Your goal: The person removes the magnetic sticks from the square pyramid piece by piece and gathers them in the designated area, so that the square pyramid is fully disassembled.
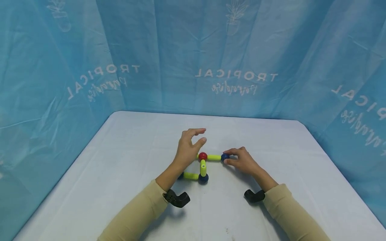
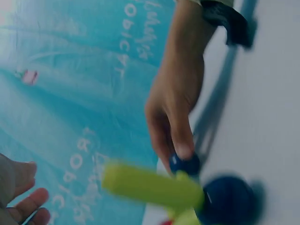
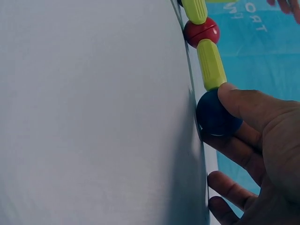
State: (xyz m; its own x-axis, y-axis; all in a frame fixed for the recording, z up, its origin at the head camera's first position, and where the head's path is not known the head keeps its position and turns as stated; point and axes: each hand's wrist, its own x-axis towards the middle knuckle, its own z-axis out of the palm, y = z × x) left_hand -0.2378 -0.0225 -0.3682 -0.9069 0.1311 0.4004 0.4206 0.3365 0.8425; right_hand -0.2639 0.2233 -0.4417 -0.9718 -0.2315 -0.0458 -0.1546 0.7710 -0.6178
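A flat frame of yellow-green rods and balls, like a magnetic building set, lies on the table. My right hand (image 1: 242,162) pinches the blue ball (image 3: 216,112) at its right end between thumb and fingers. From that ball a yellow-green rod (image 1: 214,157) runs left to a red ball (image 1: 203,156). Nearer me is another blue ball (image 1: 203,179), with a rod (image 2: 140,183) sticking up from it. A further rod (image 1: 191,176) leads left to a blue ball (image 1: 181,176), partly hidden by my left arm. My left hand (image 1: 188,147) hovers over the frame's left side, thumb and fingers apart, holding nothing.
A white cloth covers the table (image 1: 144,140). Blue printed curtains (image 1: 187,50) hang behind it and along both sides. Black wrist cameras (image 1: 178,199) sit on both wrists, low over the tabletop.
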